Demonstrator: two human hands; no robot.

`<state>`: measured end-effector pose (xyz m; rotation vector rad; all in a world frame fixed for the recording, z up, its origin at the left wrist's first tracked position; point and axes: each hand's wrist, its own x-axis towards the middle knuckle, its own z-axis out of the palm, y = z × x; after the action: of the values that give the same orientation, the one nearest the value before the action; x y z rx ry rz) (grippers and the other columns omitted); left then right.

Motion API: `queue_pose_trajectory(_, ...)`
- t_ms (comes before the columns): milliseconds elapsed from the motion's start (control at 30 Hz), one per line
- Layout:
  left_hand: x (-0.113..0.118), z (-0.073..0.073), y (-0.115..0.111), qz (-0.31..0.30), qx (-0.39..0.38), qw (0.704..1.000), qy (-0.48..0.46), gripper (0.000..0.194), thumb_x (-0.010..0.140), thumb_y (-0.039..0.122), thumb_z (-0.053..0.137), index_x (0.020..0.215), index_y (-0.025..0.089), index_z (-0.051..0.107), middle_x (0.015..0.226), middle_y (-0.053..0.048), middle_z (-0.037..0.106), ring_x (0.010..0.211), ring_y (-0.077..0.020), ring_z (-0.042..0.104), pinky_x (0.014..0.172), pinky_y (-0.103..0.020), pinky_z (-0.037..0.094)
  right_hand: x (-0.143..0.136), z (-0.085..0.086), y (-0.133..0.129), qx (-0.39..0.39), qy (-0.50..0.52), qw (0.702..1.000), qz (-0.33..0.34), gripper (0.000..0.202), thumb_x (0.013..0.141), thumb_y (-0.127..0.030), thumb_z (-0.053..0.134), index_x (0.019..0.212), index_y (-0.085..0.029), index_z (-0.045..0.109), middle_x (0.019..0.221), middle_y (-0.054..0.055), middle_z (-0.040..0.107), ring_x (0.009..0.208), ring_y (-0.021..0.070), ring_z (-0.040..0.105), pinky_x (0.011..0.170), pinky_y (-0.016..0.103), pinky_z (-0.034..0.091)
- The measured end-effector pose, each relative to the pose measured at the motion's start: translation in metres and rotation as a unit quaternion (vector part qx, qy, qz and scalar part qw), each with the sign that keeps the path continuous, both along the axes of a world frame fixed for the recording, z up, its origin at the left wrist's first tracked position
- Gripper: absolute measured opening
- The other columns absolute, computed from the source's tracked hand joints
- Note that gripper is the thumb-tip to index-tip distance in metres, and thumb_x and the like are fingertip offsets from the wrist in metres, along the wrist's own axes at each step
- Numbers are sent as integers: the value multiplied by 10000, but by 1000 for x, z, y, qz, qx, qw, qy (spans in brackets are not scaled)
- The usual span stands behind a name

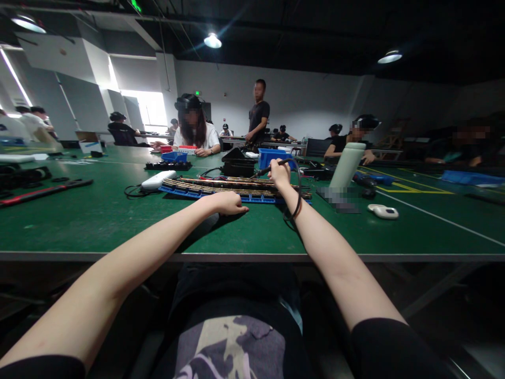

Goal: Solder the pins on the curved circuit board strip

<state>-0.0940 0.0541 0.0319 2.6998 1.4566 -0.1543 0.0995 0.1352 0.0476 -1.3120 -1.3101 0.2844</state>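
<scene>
Blue plastic is edging the tray [256, 199] just beyond my left hand [229, 203], whose fingers are lying curled; whether they are gripping anything, I cannot tell. My right hand [279, 172] is pinching a corded pen [262, 171], its tip pointing leftward from those fingers, near the boards [197, 185]. I am seemingly working the boards; the next move is probably calling for a steady tip.

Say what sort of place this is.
Probably a workshop or assembly training room: a green worktable, a corded pen-like tool in the right hand at a blue-based assembly, and people seated beyond.
</scene>
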Motion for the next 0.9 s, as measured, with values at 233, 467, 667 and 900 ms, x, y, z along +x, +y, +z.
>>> queue_pose_trajectory(233,-2,-2,2,-19,14,1000,-8,601,905,616,391,642,160,680,506,-50,583,460,-151,511,562,-267,380,8,-2,5,-43,110,993,-9,255,850,-225,458,613,-195,547,381,-50,488,338,104,487,397,181,398)
queue_pose_trajectory(467,-3,-2,1,-14,17,1000,-2,614,903,635,379,646,160,672,546,-56,606,477,-145,516,551,-259,366,9,0,4,-58,153,987,-2,248,846,-210,467,609,-184,535,354,-55,483,296,93,474,354,165,385)
queue_pose_trajectory(667,-2,-1,0,-17,19,1000,-6,581,912,594,396,630,160,660,541,-54,605,468,-147,521,541,-263,367,9,-1,8,-54,150,987,15,249,844,-206,461,602,-191,519,366,-54,497,287,93,474,347,165,386)
queue_pose_trajectory(900,-3,-1,1,-16,9,1000,-2,577,919,585,386,658,155,668,563,-60,621,481,-148,534,559,-263,387,8,-2,10,-53,141,988,17,246,849,-210,459,613,-194,525,363,-52,497,288,96,480,354,163,394)
